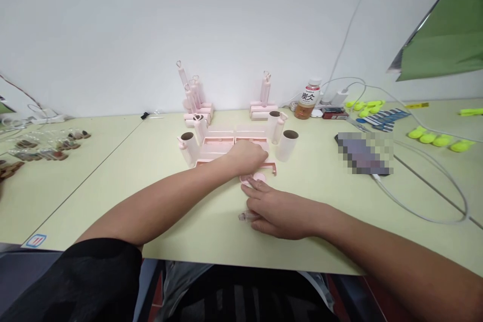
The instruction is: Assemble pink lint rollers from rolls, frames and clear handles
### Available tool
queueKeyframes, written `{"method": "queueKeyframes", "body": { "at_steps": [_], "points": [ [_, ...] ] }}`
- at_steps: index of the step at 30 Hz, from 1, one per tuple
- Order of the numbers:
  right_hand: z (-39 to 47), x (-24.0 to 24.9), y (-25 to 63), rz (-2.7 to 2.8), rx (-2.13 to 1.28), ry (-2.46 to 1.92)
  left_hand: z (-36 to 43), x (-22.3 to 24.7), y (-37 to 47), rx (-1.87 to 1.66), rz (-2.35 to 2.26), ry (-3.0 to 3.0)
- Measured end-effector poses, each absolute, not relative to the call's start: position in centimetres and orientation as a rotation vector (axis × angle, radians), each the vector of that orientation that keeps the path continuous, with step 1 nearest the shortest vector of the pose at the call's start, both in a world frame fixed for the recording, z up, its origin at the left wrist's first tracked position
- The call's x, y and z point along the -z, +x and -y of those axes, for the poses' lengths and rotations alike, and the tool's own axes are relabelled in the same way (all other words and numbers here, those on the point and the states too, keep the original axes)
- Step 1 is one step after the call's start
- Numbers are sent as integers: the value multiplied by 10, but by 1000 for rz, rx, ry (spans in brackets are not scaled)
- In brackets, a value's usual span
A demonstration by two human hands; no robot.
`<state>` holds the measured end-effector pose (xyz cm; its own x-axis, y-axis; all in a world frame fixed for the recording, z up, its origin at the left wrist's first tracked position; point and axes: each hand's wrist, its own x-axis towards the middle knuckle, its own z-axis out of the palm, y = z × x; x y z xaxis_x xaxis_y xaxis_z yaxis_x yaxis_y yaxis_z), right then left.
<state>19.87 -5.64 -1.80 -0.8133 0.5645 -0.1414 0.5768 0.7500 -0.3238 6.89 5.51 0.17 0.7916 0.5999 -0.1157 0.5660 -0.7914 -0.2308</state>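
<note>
Counter in pale yellow-green [211,211] stretches out before me, with twelve o'clock pointing at the wall. My left hand [247,157] lies near the middle, fingers curled down over pink rectangular plastic trays [219,141]; its back hides the fingertips, so I cannot tell whether it grips anything. Just towards five o'clock from it, my right hand [281,211] reaches out flat, fingers extended onto two small pale pink round discs [260,177], which lie at its ten to eleven o'clock, side by side. A small clear plastic piece [246,217] pokes out at nine o'clock from the lower fingers of that hand; whether they grasp it, I cannot tell.

White cylindrical tubes with dark openings flank the trays: one [193,150] at ten o'clock from my left hand, another [287,150] at two. Against the wall, translucent pink sticks with looped tops stand in groups at eleven [190,98] and half past twelve [266,90]. An amber bottle with a white cap [305,101] is upright at one to two o'clock, and a dark, blurred-out phone [362,153] lies at three.
</note>
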Motion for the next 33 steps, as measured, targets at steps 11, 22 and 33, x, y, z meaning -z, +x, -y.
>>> {"method": "queueKeyframes", "body": {
  "at_steps": [11,22,33],
  "points": [
    [37,19,202,-2956,709,948,-53,-13,66,-346,941,-2800],
    [34,14,203,-2920,729,974,-91,-26,45,-74,1221,-2886],
    [25,18,211,-3005,822,995,-101,-21,32,-124,1171,-2998]
  ]
}}
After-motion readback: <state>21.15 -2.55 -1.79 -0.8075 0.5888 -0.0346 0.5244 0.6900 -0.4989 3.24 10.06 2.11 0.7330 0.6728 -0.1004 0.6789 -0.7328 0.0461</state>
